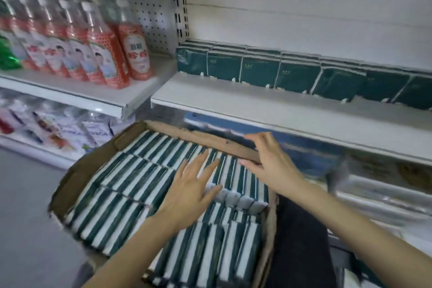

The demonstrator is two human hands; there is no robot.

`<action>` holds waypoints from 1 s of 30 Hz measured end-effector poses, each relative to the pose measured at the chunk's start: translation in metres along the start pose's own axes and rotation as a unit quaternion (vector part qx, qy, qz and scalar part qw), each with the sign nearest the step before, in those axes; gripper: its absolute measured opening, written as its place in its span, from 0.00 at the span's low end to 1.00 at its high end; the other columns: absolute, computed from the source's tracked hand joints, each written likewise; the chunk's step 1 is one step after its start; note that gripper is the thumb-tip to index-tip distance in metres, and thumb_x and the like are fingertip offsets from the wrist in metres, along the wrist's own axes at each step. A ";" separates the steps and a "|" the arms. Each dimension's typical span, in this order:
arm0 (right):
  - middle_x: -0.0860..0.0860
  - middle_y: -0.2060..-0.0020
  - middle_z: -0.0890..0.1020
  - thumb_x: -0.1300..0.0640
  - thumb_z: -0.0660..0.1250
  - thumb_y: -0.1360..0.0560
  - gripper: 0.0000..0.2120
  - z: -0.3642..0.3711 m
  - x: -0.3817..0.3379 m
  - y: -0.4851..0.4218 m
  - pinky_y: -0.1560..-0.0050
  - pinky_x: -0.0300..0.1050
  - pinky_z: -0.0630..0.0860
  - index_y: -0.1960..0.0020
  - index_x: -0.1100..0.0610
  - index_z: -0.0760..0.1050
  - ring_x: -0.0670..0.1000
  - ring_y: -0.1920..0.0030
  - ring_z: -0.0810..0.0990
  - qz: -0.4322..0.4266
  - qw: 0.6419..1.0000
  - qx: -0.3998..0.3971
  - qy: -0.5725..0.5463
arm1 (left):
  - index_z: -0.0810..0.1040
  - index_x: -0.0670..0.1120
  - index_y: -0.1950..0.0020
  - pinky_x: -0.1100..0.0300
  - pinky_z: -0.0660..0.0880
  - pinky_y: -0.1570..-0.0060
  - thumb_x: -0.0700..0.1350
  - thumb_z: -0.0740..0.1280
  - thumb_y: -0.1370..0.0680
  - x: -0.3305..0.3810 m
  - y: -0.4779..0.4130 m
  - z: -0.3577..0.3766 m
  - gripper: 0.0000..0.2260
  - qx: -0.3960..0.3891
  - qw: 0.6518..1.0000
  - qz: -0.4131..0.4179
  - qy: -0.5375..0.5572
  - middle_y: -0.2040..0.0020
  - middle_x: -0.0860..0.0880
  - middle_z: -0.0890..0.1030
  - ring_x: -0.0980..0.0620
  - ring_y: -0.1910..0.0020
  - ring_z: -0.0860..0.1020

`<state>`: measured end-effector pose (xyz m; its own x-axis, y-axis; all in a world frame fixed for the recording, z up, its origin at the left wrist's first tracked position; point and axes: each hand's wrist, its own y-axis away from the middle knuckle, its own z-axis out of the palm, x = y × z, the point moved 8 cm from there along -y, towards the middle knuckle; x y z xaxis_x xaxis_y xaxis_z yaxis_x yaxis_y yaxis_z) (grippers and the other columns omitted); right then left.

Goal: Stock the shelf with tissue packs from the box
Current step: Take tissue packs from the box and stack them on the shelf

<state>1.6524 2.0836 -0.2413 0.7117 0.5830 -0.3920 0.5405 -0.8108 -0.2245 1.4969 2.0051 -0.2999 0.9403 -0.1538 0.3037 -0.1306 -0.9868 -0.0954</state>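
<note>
- Cardboard box [93,166] held green-and-white tissue packs [131,182] below the shelf [257,105].
- Left hand [189,191] lay flat, fingers spread, on the packs, gripping nothing.
- Right hand [268,161] rested open at the box's far rim.

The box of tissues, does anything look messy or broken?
Yes. The cardboard box has ragged, torn edges. On the shelf, the dark green tissue packs toward the right lean sideways instead of standing straight like those on the left.
</note>
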 end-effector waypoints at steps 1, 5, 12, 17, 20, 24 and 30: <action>0.49 0.39 0.67 0.43 0.64 0.23 0.25 0.012 -0.012 0.005 0.49 0.50 0.72 0.31 0.50 0.63 0.51 0.42 0.72 -0.002 1.000 -0.019 0.004 | 0.52 0.55 0.21 0.59 0.35 0.27 0.67 0.39 0.23 -0.010 0.019 0.008 0.33 -0.009 1.000 -0.016 0.000 0.21 0.52 0.47 0.55 0.23 0.48; 0.47 0.38 0.68 0.41 0.62 0.22 0.22 0.076 -0.051 0.030 0.53 0.46 0.71 0.33 0.49 0.64 0.49 0.43 0.74 -0.015 0.985 -0.171 0.008 | 0.51 0.55 0.21 0.58 0.33 0.28 0.70 0.33 0.27 -0.039 0.086 0.038 0.38 -0.066 0.995 -0.075 -0.005 0.21 0.53 0.48 0.56 0.22 0.46; 0.54 0.35 0.71 0.35 0.60 0.24 0.31 0.162 -0.059 0.068 0.43 0.54 0.74 0.30 0.55 0.65 0.56 0.37 0.72 -0.005 0.925 -0.370 0.085 | 0.48 0.54 0.21 0.58 0.33 0.28 0.67 0.37 0.25 -0.018 0.108 0.041 0.35 -0.101 0.993 -0.050 -0.016 0.21 0.52 0.48 0.56 0.22 0.45; 0.53 0.39 0.76 0.32 0.62 0.27 0.34 0.162 -0.045 0.075 0.42 0.52 0.74 0.33 0.56 0.68 0.54 0.42 0.75 0.006 0.908 -0.414 0.068 | 0.50 0.54 0.21 0.58 0.36 0.28 0.70 0.36 0.29 -0.024 0.114 0.057 0.39 -0.151 0.986 -0.063 0.004 0.20 0.51 0.48 0.55 0.22 0.45; 0.50 0.48 0.79 0.31 0.63 0.29 0.31 0.155 -0.029 0.076 0.48 0.48 0.73 0.39 0.54 0.72 0.52 0.49 0.77 0.003 0.909 -0.406 0.096 | 0.50 0.53 0.21 0.56 0.36 0.28 0.71 0.35 0.32 -0.023 0.116 0.061 0.43 -0.165 0.985 -0.057 -0.013 0.20 0.51 0.46 0.55 0.22 0.44; 0.50 0.50 0.79 0.38 0.67 0.27 0.22 0.153 -0.016 0.079 0.52 0.47 0.74 0.44 0.54 0.75 0.51 0.52 0.77 0.053 0.911 -0.408 0.006 | 0.47 0.54 0.21 0.57 0.35 0.28 0.71 0.37 0.31 -0.023 0.121 0.063 0.41 -0.164 0.984 -0.061 -0.012 0.20 0.53 0.43 0.55 0.23 0.41; 0.50 0.59 0.79 0.45 0.70 0.27 0.13 0.162 -0.012 0.077 0.55 0.45 0.73 0.59 0.55 0.77 0.48 0.58 0.76 0.089 0.923 -0.361 -0.103 | 0.47 0.55 0.21 0.59 0.34 0.28 0.70 0.40 0.28 -0.025 0.128 0.063 0.37 -0.147 0.986 -0.078 -0.004 0.20 0.52 0.43 0.55 0.22 0.42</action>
<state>1.6128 2.0057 -0.3983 0.7581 0.3614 -0.5428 0.6338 -0.6042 0.4829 1.4765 1.8853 -0.3791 0.9583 -0.0004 0.2859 -0.0691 -0.9707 0.2302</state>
